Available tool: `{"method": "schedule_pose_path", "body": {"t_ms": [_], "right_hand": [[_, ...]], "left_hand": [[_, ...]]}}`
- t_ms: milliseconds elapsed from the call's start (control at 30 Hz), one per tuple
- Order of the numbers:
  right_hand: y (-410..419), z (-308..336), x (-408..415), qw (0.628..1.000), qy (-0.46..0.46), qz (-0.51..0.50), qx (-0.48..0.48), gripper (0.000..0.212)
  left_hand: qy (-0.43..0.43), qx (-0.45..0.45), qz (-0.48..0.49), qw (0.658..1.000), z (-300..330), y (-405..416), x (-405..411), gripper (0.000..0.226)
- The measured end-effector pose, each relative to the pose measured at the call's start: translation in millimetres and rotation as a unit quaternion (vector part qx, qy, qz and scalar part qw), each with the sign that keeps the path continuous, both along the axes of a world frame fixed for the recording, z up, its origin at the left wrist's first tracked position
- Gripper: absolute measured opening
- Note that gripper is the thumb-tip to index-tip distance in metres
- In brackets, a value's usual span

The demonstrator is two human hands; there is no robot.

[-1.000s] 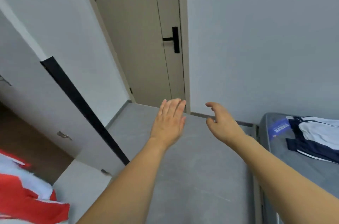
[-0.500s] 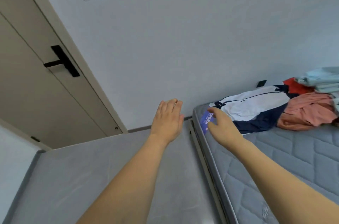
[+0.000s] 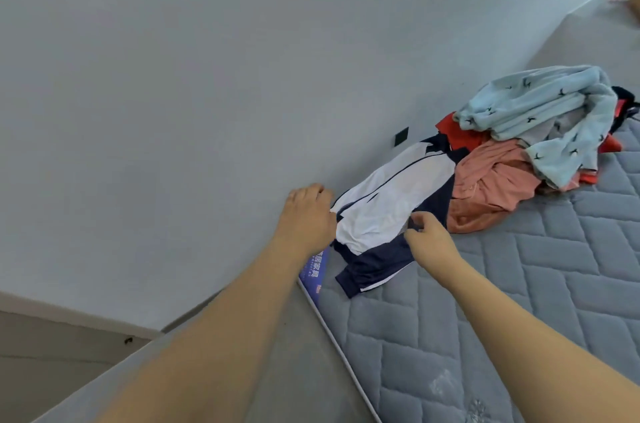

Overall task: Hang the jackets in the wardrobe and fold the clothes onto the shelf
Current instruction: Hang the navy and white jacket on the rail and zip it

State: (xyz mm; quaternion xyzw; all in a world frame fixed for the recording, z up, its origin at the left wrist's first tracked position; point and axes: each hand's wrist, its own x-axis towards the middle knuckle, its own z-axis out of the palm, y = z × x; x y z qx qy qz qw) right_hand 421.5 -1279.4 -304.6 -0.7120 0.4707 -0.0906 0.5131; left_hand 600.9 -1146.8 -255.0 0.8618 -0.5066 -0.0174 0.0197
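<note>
We've got both hands at the white-and-navy jacket (image 3: 388, 211), which lies flat on the bed (image 3: 519, 301) near the wall. Our left hand (image 3: 306, 214) is curled at the jacket's wall-side edge and our right hand (image 3: 427, 235) has finger and thumb closing at its navy side panel. It looks like a pinch on each side, prob. to lift it spread out for a hanger, but we can't tell if either hand actually has cloth yet. The jacket sits nearest us, apart from the heap, so it's the easy first pick. Behind it, a salmon-pink garment (image 3: 491, 187) overlaps its far end, w/ a light-blue garment (image 3: 540, 117) piled on top. Red fabric (image 3: 457, 135) peeks out beneath; what it is, unclear. Left fingertips are hidden behind the knuckles. No wardrobe, shelf or hanger in view.
</note>
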Motion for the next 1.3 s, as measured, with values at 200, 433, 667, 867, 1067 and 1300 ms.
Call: {"method": "schedule_pose_path", "body": {"t_ms": [200, 433, 667, 867, 1067, 1300], "right_hand": [[-109.7, -89.5, 58.2, 0.994, 0.025, -0.096, 0.043, 0.05], [-186.4, -281.8, 104.1, 0.979, 0.075, -0.183, 0.051, 0.056], [-220.9, -389.0, 123.9, 0.97, 0.121, -0.21, -0.029, 0.057], [-235.2, -399.1, 140.0, 0.967, 0.107, -0.214, -0.083, 0.082], [-251.8, -394.4, 147.2, 0.966, 0.249, -0.063, 0.032, 0.029], [-245.8, -406.0, 114.0, 0.9, 0.427, 0.081, 0.036, 0.016]], "left_hand": [[0.113, 0.043, -0.018, 0.993, -98.6, -142.5, 63.2, 0.044], [0.181, 0.268, 0.001, 0.946, -332.8, -242.2, 116.0, 0.078], [0.103, 0.166, -0.069, 0.978, -454.3, -245.8, 95.3, 0.071], [0.36, 0.408, -0.23, 0.807, -416.9, -202.6, 54.1, 0.018], [0.392, 0.473, -0.171, 0.77, -380.9, -254.7, 107.5, 0.025], [0.265, 0.223, 0.034, 0.938, -431.2, -311.8, 173.3, 0.072]]}}
